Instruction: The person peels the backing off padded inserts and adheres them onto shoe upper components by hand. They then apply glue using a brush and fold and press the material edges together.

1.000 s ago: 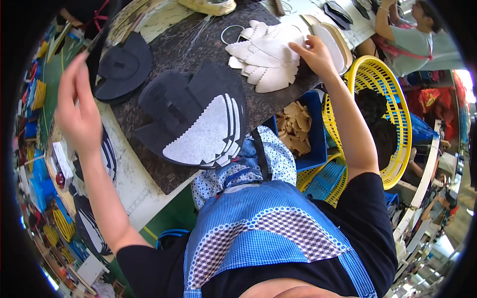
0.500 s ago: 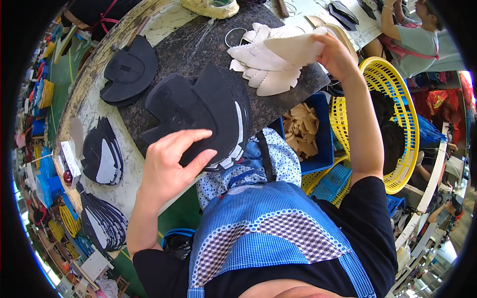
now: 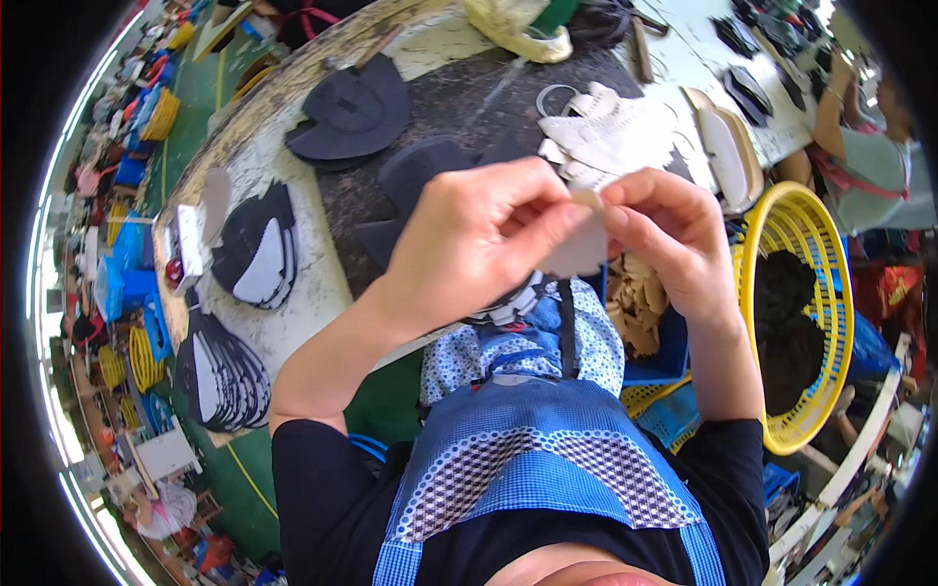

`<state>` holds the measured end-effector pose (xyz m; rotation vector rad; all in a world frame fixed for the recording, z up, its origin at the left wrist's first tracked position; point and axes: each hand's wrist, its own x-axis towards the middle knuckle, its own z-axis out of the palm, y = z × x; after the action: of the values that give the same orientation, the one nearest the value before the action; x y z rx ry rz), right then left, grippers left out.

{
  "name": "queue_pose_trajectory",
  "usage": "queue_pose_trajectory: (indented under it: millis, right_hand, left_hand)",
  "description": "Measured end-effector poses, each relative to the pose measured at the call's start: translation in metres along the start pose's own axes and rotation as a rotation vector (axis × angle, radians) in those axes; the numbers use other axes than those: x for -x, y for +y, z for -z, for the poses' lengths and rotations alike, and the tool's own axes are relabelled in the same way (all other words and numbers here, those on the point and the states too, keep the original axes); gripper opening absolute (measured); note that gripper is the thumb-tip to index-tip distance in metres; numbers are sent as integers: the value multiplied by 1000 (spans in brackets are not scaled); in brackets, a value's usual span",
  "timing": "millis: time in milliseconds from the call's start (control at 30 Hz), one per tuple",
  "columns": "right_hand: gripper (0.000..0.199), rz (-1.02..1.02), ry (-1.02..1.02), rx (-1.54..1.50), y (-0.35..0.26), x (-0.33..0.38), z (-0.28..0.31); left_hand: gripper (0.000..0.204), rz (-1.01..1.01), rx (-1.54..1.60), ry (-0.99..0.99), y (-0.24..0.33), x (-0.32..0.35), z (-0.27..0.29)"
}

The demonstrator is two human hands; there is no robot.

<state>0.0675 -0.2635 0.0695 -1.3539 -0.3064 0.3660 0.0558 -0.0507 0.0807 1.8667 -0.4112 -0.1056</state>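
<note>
Both hands raised, close together. Left hand (image 3: pixel 469 239) pinches a pale piece (image 3: pixel 582 249) near its upper edge, thumb against fingers; right hand (image 3: pixel 674 230) pinches the same piece from the other side — fingertips nearly meeting. Piece hangs between them, its lower part showing below the thumbs. On the dark slab (image 3: pixel 469 112) beyond: white scalloped pieces (image 3: pixel 620 127), piled; black pieces (image 3: pixel 415 171) partly hidden behind the left hand. Lower right — tan scraps (image 3: pixel 635 308) in a blue bin (image 3: pixel 666 367).
</note>
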Motion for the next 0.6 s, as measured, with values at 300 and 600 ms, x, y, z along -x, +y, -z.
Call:
queue_pose_trajectory:
  millis: [300, 600]
  right_hand:
    - [6, -148, -665, 7, 1, 17, 0]
    - [27, 7, -118, -836, 53, 3, -23]
  left_hand:
    - [50, -115, 251, -414, 6, 22, -2]
    - [23, -949, -551, 112, -13, 28, -2]
